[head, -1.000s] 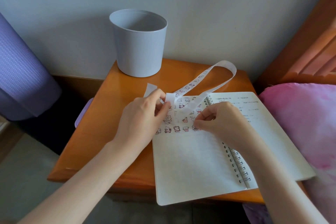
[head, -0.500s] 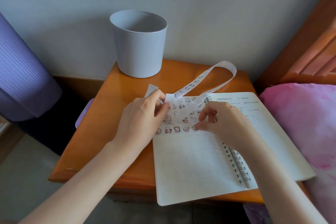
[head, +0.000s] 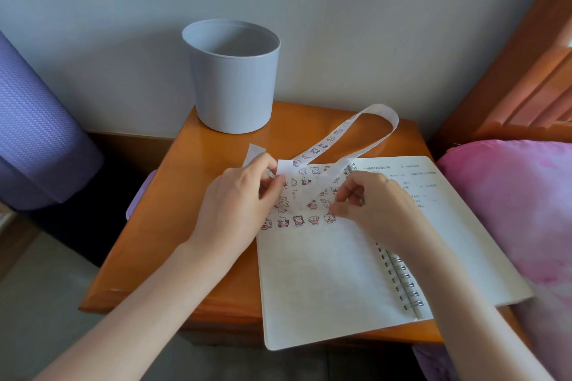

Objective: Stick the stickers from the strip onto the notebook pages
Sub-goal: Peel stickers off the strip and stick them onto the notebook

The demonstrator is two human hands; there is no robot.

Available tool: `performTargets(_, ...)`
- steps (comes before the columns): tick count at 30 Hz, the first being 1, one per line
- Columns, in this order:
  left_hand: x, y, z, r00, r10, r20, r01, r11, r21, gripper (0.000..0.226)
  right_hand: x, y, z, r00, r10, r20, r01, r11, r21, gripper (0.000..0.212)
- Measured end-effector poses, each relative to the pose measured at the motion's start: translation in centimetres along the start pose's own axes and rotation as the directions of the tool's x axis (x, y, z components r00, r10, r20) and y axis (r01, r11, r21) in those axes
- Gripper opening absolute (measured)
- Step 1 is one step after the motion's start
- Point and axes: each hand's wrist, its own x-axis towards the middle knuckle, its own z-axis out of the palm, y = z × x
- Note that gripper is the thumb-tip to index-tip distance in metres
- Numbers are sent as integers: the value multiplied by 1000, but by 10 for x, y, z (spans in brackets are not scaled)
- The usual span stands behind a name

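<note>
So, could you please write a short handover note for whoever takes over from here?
Left hand pinches one end of the sticker strip over the notebook's top edge.
Right hand: fingertips pinched together over the left page; whether they hold anything cannot be told.
The notebook lies open on the table; the strip loops up behind it.
Done: rows of stickers across the page top.
Left: more are on the strip; the lower page is bare.

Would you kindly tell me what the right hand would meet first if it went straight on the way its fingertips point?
Probably the sticker strip, whose end the left hand pinches, directly ahead of the right hand; whether they already touch is unclear.
</note>
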Motion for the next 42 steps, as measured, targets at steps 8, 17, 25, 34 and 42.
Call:
performTargets(8,1,1,-2,999,-33,37,34,999,-26,10,-3,-2,-8,996,-46,76,47,999,-5,16)
performTargets(17,7,8,-10,989,-123,78,142,935,-324,20,-7,-31,3,928,-242,-282,339,862,377,5)
performTargets(25,7,16,-14,980,-135,146,189,860,-474,8,-6,-33,6,918,-253,-305,371,819,438,8)
performTargets(34,10,17,-16,960,-151,236,253,828,-500,17,-7,-33,4,906,-258,-337,392,812,433,11)
performTargets(42,11,20,-20,959,-128,251,249,805,-539,15,-6,-33,3,900,-265,-345,404,804,436,8)
